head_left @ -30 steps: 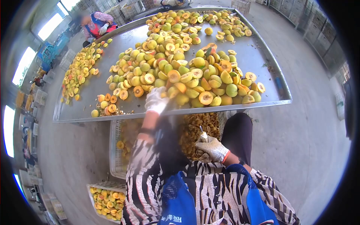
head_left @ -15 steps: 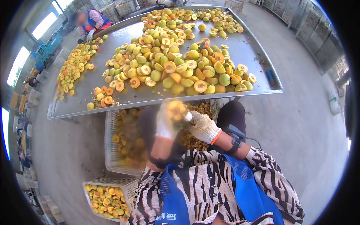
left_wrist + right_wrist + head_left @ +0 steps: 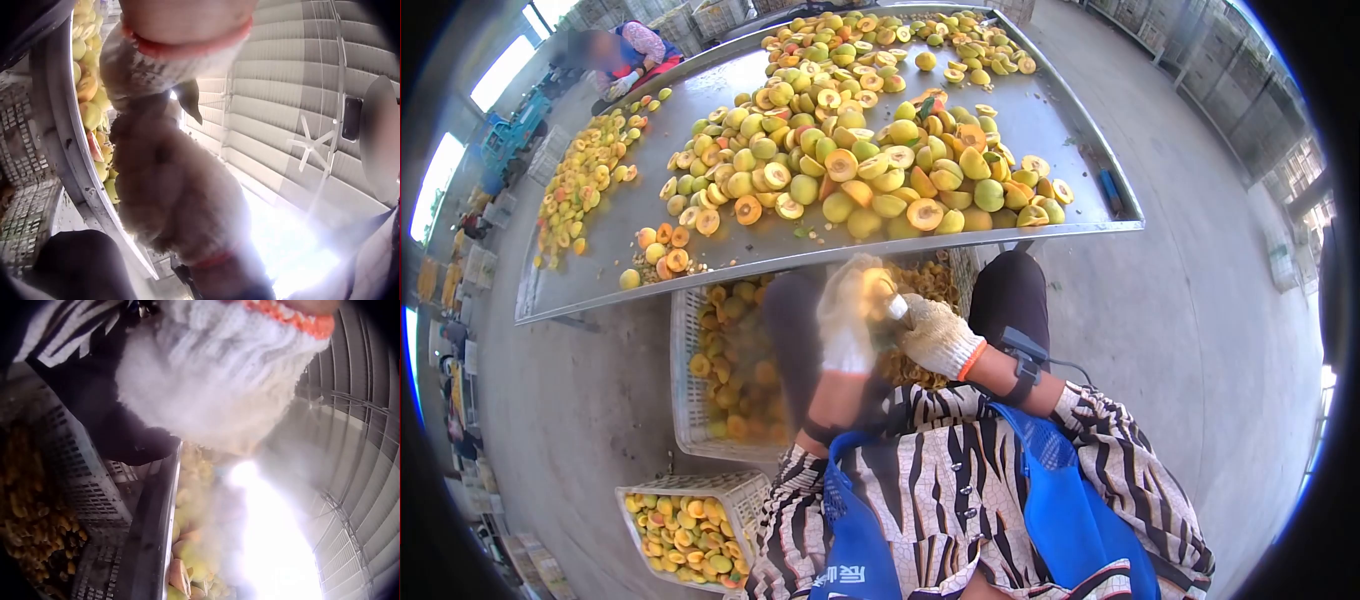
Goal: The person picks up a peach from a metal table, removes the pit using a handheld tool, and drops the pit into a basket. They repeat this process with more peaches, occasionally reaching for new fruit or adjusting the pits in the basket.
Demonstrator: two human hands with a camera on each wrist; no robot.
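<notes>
Close in front of the body, the gloved left hand [image 3: 847, 315], blurred, holds a yellow-orange fruit piece [image 3: 878, 288]. Against that fruit, at its right, is a white tool part [image 3: 897, 307] held by the gloved right hand [image 3: 940, 335]. Whether the tool is in the fruit cannot be told. Both gloves meet in the left wrist view, the left hand [image 3: 147, 69] above the right hand [image 3: 181, 181]. In the right wrist view the right hand [image 3: 212, 375] hides the tool and fruit. Halved fruit [image 3: 840, 165] lies heaped on the metal table [image 3: 700, 100].
Under the table's raised edge [image 3: 830, 255] stand a crate [image 3: 690, 400] of fruit pieces and a crate of brown scraps [image 3: 37, 519]. Another full crate [image 3: 745, 500] sits on the floor at the lower left. Across the table is another person [image 3: 635, 55].
The left hand has come back from the fruit heap to the right hand, bringing a fruit piece. The right hand has risen slightly with the tool. The head view has shifted a little.
</notes>
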